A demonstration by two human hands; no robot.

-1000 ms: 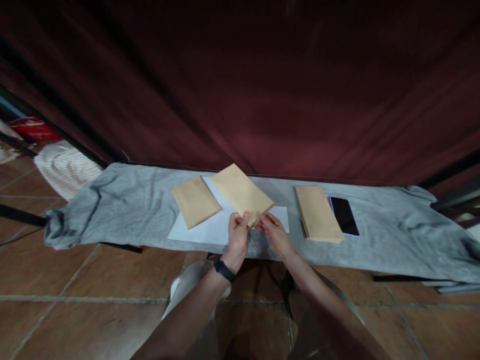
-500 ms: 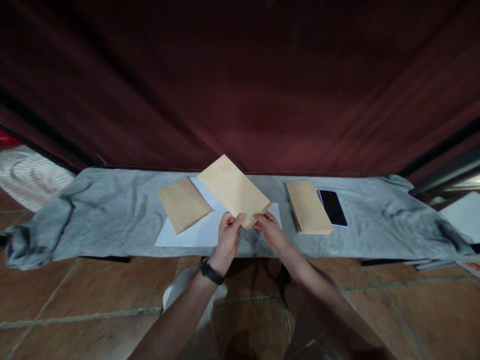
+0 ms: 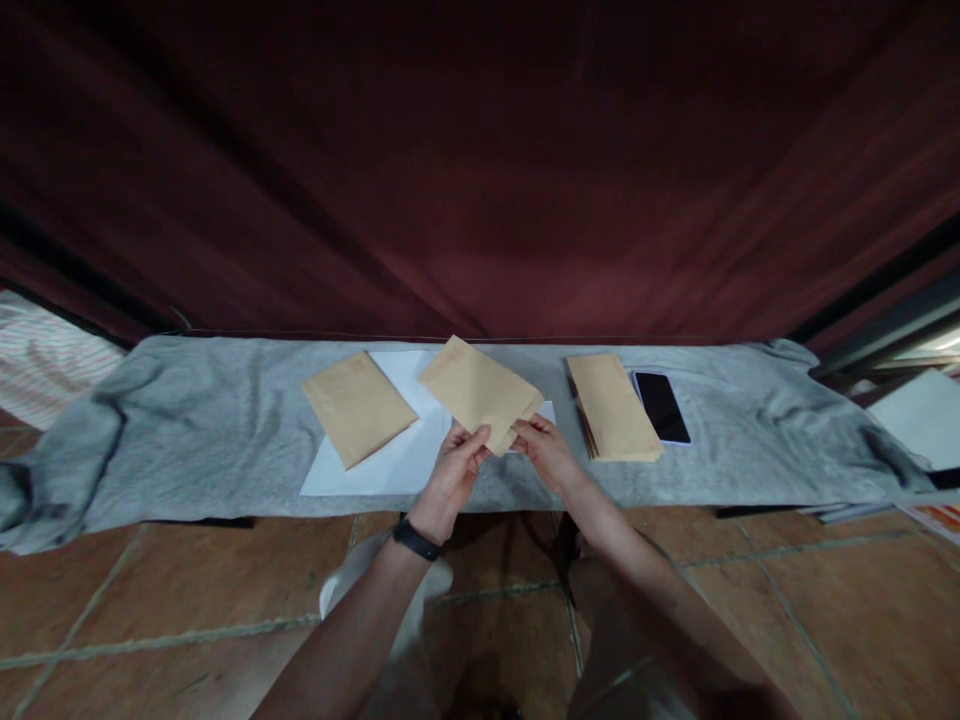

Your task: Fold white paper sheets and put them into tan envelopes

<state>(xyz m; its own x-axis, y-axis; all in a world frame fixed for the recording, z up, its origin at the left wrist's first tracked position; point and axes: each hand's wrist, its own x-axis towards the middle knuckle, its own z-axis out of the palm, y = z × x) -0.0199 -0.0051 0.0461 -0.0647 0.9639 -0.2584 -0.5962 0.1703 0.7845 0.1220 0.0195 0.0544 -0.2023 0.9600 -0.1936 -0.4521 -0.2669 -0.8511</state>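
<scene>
A tan paper envelope (image 3: 476,387) is held tilted above the cloth, its far end raised. My left hand (image 3: 459,462) pinches its near edge, thumb on top. At the near right end my right hand (image 3: 541,445) has its fingers closed on the envelope's flap side; the fingertips are partly hidden. White paper sheets (image 3: 375,465) lie beneath and to the left. On them rests a pile of tan envelopes (image 3: 360,410). Another stack of tan envelopes (image 3: 616,410) lies to the right of my right hand.
A phone (image 3: 661,408) with a dark screen lies beside the right stack. Grey cloth (image 3: 225,430) covers the long narrow table. A dark red curtain (image 3: 480,200) hangs just behind it. At the far right is a white sheet-like object (image 3: 919,415).
The envelope's far end has come lower and nearer, and its printed mark no longer shows. Both hands keep their hold. The view has shifted slightly.
</scene>
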